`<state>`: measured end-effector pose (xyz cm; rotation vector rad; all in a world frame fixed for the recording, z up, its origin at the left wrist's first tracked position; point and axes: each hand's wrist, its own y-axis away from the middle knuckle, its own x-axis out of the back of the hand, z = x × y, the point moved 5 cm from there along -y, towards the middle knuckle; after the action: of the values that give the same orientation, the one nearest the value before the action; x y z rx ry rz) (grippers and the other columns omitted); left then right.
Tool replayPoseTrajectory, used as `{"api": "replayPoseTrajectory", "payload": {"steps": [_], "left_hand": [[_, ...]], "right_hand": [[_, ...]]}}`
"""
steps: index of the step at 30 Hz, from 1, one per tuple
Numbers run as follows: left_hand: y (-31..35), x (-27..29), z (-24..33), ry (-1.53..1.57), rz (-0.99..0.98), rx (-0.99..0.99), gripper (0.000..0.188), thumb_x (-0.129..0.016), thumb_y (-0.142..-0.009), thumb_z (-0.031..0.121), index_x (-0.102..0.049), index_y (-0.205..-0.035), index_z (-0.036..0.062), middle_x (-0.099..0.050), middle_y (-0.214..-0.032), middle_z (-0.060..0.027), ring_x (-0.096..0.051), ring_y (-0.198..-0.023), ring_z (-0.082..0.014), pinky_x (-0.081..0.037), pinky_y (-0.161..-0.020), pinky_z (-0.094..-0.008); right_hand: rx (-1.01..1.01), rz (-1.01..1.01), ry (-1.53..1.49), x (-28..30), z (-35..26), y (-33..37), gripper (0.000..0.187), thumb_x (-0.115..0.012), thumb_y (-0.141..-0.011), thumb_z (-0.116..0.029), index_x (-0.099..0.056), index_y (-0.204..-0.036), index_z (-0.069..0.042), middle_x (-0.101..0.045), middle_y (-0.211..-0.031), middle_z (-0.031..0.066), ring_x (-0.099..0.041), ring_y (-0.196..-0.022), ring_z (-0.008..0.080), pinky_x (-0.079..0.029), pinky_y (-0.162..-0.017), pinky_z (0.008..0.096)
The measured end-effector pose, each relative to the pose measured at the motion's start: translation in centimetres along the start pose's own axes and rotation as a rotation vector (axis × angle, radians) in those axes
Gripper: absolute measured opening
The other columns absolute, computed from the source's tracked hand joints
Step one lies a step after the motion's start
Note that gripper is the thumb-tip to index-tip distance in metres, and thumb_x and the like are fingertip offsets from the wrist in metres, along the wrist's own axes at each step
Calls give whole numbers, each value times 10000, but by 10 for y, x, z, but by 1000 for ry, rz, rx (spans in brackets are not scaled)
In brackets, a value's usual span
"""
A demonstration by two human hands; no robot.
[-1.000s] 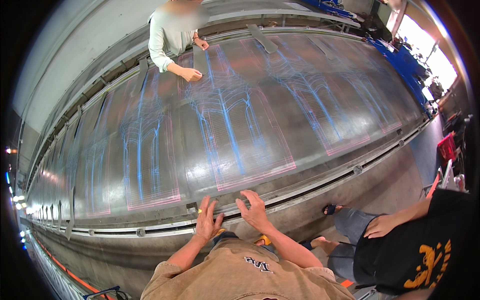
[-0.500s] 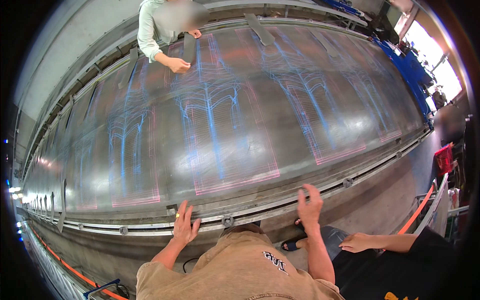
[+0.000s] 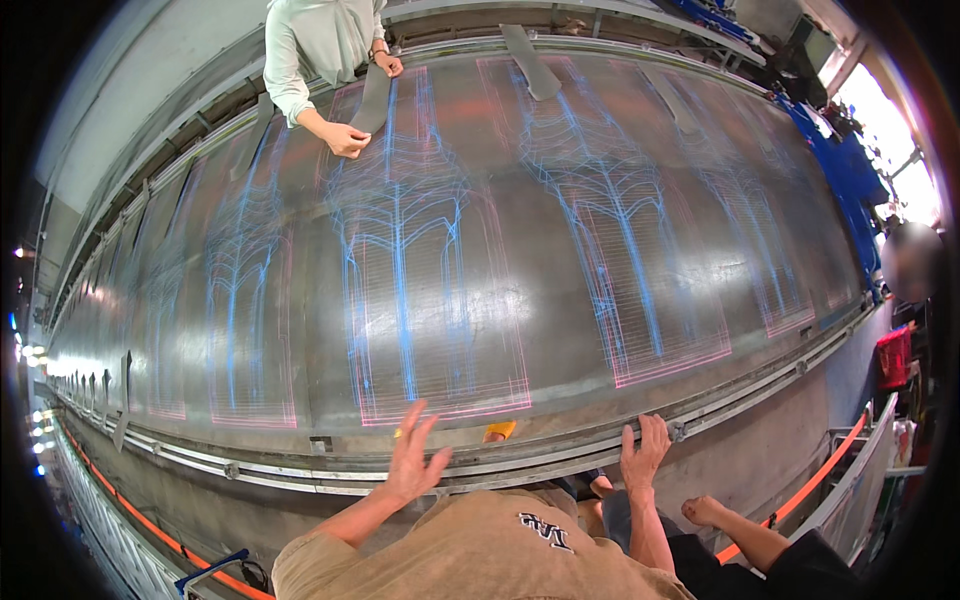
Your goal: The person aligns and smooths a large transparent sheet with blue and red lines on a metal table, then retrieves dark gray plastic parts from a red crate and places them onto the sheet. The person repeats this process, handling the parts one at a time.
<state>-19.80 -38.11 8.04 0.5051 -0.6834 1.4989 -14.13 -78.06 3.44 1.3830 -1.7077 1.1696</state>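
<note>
My left hand (image 3: 412,462) is raised at the near edge of a long dark grey table (image 3: 320,220), its fingers spread and holding nothing. Farther right, my right hand (image 3: 646,452) is over the metal rail (image 3: 560,460) along that edge, fingers loosely stretched and nothing in them; whether either hand touches the rail, I cannot tell. Blue and pink line patterns (image 3: 405,300) cover the table top. On the far side, a person in a pale long-sleeved top (image 3: 325,40) has both hands on a dark grey strip (image 3: 374,98) lying on the table.
More grey strips (image 3: 532,68) lie along the far edge. Close on my right, a second person's bare forearm (image 3: 745,535) and dark sleeve show. Blue machinery (image 3: 835,160) stands at the right end, with a red basket (image 3: 893,357) nearby. A small orange-yellow thing (image 3: 499,431) shows by the near rail.
My view has shifted, so the table's near edge sits lower. My left hand has moved right along the edge; my right hand is now nearer the rail. The far person's hands stay at the strip.
</note>
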Motion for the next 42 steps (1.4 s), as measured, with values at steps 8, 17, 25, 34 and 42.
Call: {"api": "replayPoseTrajectory", "payload": {"steps": [8,17,25,34,42], "left_hand": [[-27,-56,49,45,4,161,561,-702,-795,136,-465,-1289,19,-320,-1456,-213,-339,-1334,-392,-337,-1077,-457],[-5,-124,88,66,139,420,503,-686,-813,166,-493,-1259,37,-350,-1426,-212,-377,-1293,-409,-381,-1027,-466],[-16,-147,101,70,146,423,495,-677,-832,211,-496,-1255,30,-364,-1412,-216,-399,-1277,-409,-398,-1011,-462],[-54,-175,109,186,47,302,447,-674,-843,178,-513,-1232,29,-374,-1414,-197,-422,-1273,-380,-414,-1002,-421],[-59,-182,111,224,99,304,437,-676,-848,190,-527,-1223,22,-405,-1388,-202,-462,-1234,-386,-434,-977,-418]], "right_hand": [[-72,-216,-9,3,-4,-13,404,-685,-805,-215,-584,-1134,-5,-565,-1173,191,-483,-1169,368,-363,-954,464],[22,-354,-48,40,61,-93,336,-685,-802,-197,-624,-1066,1,-632,-1038,195,-561,-1015,385,-415,-916,476],[-191,-206,-265,43,157,-111,202,-637,-849,-122,-635,-1005,5,-634,-880,150,-580,-837,319,-447,-770,396],[6,10,-148,38,151,-108,138,-606,-871,-95,-616,-969,1,-585,-807,121,-521,-800,287,-426,-736,399],[25,-12,-122,32,157,-103,153,-598,-871,-82,-612,-992,12,-571,-805,131,-501,-794,295,-416,-726,408]]}}
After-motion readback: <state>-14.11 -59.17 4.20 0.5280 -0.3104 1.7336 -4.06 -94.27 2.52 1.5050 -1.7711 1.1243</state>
